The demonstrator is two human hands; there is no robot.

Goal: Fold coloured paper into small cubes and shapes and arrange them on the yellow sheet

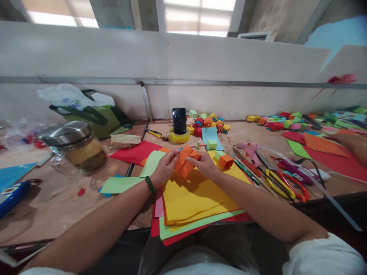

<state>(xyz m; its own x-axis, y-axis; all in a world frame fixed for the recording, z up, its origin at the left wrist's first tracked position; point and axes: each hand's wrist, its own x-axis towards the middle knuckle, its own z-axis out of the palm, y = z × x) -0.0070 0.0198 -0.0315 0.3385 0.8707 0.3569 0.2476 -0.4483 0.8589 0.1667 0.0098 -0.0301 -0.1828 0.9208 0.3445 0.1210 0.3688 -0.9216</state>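
An orange folded paper piece (185,165) is held up between both hands, over a stack of yellow sheets (197,198). My left hand (164,170) pinches its left side; a dark green bead bracelet circles that wrist. My right hand (207,164) grips its upper right side with the fingertips. Creases show on the paper, and fingers hide part of its edges. Just right of my right hand sit an orange paper box (226,162) and a light green paper cube (211,144). Light green sheets (123,185) lie beside my left wrist.
A phone (179,120) stands in a yellow tape roll (180,136), with a heap of small paper cubes (210,121) behind. Left is a glass jar (83,151). Right lie a pink glue gun (251,152), scissors (282,181) and pens. Another person's hand (351,145) is far right.
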